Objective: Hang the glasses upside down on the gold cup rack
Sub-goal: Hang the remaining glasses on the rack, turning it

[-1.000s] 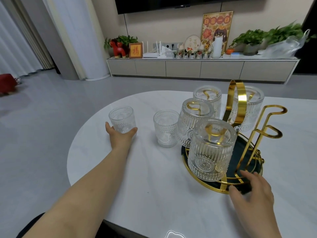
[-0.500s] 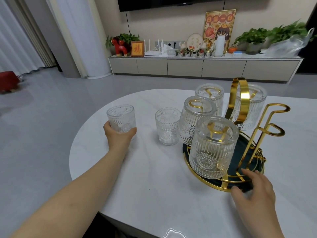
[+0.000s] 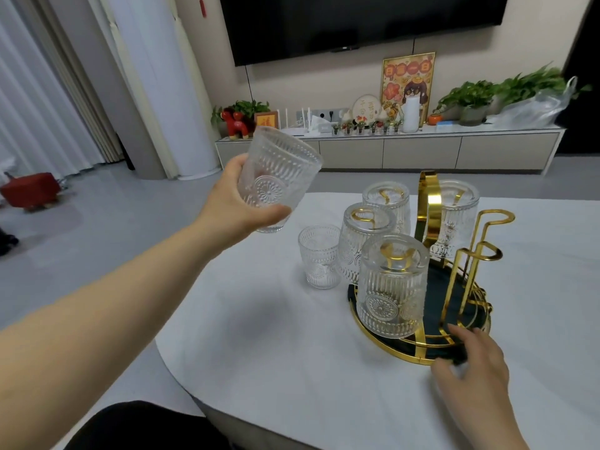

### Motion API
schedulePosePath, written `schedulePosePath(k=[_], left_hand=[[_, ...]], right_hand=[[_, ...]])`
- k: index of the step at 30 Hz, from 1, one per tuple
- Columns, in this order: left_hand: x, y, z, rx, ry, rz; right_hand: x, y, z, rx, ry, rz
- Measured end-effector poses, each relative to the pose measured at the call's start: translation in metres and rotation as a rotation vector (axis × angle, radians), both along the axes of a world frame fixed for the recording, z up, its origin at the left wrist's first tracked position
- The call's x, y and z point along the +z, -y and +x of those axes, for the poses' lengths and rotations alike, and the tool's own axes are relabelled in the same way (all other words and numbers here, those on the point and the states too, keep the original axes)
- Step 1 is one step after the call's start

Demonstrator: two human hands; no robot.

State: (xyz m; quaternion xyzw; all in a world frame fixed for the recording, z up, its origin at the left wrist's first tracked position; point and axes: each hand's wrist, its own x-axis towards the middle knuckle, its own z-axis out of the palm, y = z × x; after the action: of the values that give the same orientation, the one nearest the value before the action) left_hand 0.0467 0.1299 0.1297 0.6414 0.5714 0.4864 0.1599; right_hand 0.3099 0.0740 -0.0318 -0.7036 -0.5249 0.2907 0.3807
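My left hand grips a clear embossed glass in the air, left of the rack, tilted with its mouth up and to the right. The gold cup rack stands on a round dark tray with a gold rim. Several glasses hang upside down on its pegs, the nearest one at the front. Two gold pegs on the right side are bare. Another glass stands upright on the table just left of the rack. My right hand rests its fingers on the tray's near rim.
The white oval table has its curved edge at the left and near side. Beyond it are a grey floor, a low white cabinet with plants and ornaments, and a wall television.
My left hand has lifted the far-left glass off the table and raised it up and to the right, tilting it. My right hand stays at the tray's rim.
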Motion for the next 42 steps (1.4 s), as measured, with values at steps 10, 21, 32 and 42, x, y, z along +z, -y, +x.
schedulePosePath(k=[10, 21, 32, 42], left_hand=[[0.072, 0.016, 0.066, -0.247, -0.541, 0.031], [0.1, -0.014, 0.152, -0.376, -1.013, 0.054], [0.075, -0.028, 0.204, -0.42, -1.274, 0.186], [0.084, -0.049, 0.215, -0.431, -1.232, -0.001]], right_hand=[[0.003, 0.004, 0.003, 0.012, -0.048, -0.002], [-0.004, 0.003, 0.006, 0.025, -0.055, 0.024], [-0.004, 0.004, 0.009, 0.047, -0.082, 0.022], [-0.006, 0.002, 0.011, 0.027, -0.077, 0.006]])
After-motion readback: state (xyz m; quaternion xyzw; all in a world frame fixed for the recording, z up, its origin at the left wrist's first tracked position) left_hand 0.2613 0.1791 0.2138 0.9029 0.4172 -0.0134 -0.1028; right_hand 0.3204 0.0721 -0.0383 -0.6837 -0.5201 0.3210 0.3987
